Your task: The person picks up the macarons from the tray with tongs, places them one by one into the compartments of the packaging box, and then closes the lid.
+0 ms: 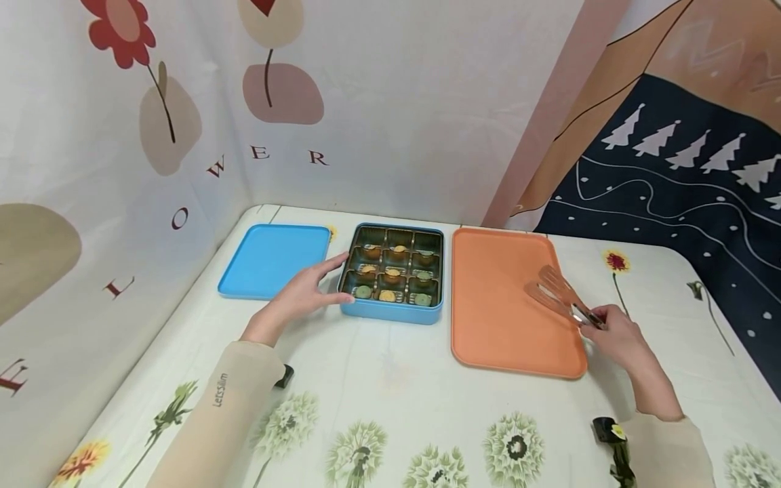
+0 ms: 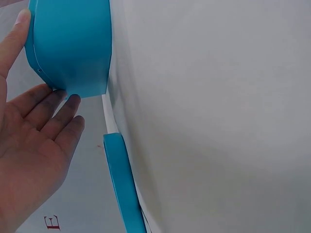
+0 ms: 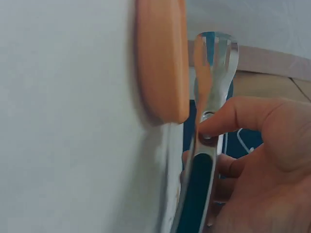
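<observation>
My left hand [image 1: 299,295] touches the left side of a blue square tin [image 1: 390,311], thumb and fingers spread and fairly straight against its wall. Inside the tin sits a dark divided insert with several compartments. Round yellow pieces [image 1: 387,296] and green pieces [image 1: 423,299] lie in its middle and front rows; no pieces show in the back row. In my right hand [image 1: 621,339] I hold metal tongs [image 3: 221,73], pinched near the middle, their slotted ends over the right part of an orange tray [image 1: 500,325].
A blue lid [image 1: 274,263] lies flat left of the tin. The orange tray lies close to the tin's right side. A flower-print cloth [image 1: 390,407] covers the table, and printed fabric [image 1: 415,102] hangs behind and at the sides.
</observation>
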A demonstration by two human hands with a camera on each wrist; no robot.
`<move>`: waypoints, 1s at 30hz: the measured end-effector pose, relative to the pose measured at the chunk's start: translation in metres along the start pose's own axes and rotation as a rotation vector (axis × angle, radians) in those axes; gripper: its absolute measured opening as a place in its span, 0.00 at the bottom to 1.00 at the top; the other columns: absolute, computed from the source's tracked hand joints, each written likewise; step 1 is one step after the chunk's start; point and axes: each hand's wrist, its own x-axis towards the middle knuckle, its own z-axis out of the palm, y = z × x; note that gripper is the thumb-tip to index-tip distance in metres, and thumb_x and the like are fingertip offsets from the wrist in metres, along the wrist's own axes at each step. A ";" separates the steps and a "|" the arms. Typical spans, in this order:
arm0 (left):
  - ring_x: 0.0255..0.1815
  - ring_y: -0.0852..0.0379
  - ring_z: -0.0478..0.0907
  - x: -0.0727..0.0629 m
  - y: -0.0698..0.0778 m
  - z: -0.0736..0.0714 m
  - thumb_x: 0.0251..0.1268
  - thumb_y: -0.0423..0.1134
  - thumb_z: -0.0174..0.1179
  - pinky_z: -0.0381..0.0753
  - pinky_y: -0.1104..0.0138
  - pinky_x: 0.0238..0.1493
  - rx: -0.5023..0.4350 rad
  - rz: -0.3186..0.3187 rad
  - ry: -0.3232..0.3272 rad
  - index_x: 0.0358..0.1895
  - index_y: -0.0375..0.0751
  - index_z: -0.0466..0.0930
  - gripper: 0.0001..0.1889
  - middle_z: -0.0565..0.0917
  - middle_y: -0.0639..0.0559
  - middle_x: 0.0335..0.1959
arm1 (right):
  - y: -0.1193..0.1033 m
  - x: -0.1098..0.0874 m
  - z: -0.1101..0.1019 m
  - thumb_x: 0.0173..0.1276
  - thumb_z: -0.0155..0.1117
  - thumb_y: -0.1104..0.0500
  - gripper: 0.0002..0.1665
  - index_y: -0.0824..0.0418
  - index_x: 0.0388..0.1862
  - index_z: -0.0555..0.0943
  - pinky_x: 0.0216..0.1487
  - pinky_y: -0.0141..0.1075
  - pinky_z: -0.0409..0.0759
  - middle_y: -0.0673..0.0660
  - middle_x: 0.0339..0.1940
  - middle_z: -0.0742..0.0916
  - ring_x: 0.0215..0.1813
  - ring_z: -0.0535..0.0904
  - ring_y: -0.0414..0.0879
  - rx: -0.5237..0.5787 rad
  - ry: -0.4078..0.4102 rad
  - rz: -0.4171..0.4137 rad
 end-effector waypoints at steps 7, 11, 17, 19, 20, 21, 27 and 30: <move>0.80 0.36 0.52 0.001 0.000 0.000 0.57 0.60 0.69 0.58 0.36 0.75 0.000 0.006 -0.003 0.81 0.57 0.49 0.52 0.55 0.43 0.81 | 0.007 0.001 -0.003 0.69 0.54 0.61 0.30 0.84 0.59 0.63 0.35 0.34 0.69 0.74 0.46 0.75 0.43 0.71 0.59 -0.016 -0.038 -0.040; 0.80 0.36 0.53 0.000 0.002 -0.001 0.58 0.58 0.70 0.58 0.37 0.75 0.000 0.006 -0.003 0.81 0.56 0.49 0.52 0.55 0.43 0.81 | 0.003 0.000 -0.005 0.67 0.58 0.59 0.35 0.84 0.61 0.62 0.37 0.38 0.71 0.76 0.48 0.74 0.46 0.70 0.62 -0.054 -0.049 -0.038; 0.80 0.35 0.52 0.003 0.006 -0.005 0.58 0.57 0.70 0.58 0.36 0.75 0.029 0.002 -0.013 0.81 0.52 0.50 0.51 0.56 0.41 0.81 | -0.027 -0.010 0.004 0.69 0.59 0.55 0.40 0.78 0.70 0.59 0.53 0.67 0.71 0.84 0.63 0.62 0.59 0.62 0.76 -0.083 0.098 -0.045; 0.80 0.34 0.51 0.004 0.007 -0.007 0.60 0.56 0.70 0.57 0.36 0.75 0.039 0.008 -0.010 0.81 0.51 0.50 0.51 0.55 0.40 0.81 | -0.044 -0.015 0.009 0.70 0.60 0.58 0.38 0.76 0.71 0.60 0.58 0.69 0.69 0.83 0.66 0.62 0.62 0.61 0.76 -0.042 0.173 -0.125; 0.80 0.34 0.51 0.005 0.007 -0.009 0.60 0.55 0.69 0.56 0.35 0.75 0.044 0.014 -0.006 0.81 0.50 0.50 0.50 0.55 0.40 0.81 | -0.054 -0.018 0.012 0.70 0.61 0.58 0.36 0.76 0.70 0.62 0.60 0.68 0.68 0.81 0.66 0.63 0.63 0.62 0.75 -0.016 0.203 -0.177; 0.80 0.34 0.51 0.004 0.006 -0.012 0.61 0.54 0.69 0.56 0.35 0.75 0.047 0.019 0.001 0.81 0.49 0.50 0.50 0.55 0.40 0.81 | -0.064 -0.020 0.014 0.70 0.61 0.60 0.34 0.74 0.69 0.64 0.61 0.67 0.69 0.80 0.66 0.65 0.64 0.64 0.73 0.014 0.223 -0.235; 0.81 0.34 0.48 -0.003 -0.010 -0.037 0.66 0.56 0.64 0.53 0.35 0.76 0.057 0.019 0.072 0.81 0.47 0.48 0.47 0.53 0.42 0.82 | -0.132 -0.031 0.036 0.69 0.63 0.63 0.27 0.66 0.66 0.73 0.63 0.59 0.75 0.67 0.63 0.77 0.63 0.75 0.64 0.106 0.157 -0.500; 0.81 0.33 0.47 -0.009 -0.022 -0.052 0.69 0.56 0.61 0.51 0.34 0.76 0.050 -0.015 0.106 0.82 0.46 0.46 0.46 0.53 0.40 0.82 | -0.168 -0.035 0.053 0.70 0.64 0.62 0.25 0.62 0.66 0.74 0.65 0.55 0.76 0.62 0.63 0.79 0.65 0.75 0.60 0.127 0.050 -0.578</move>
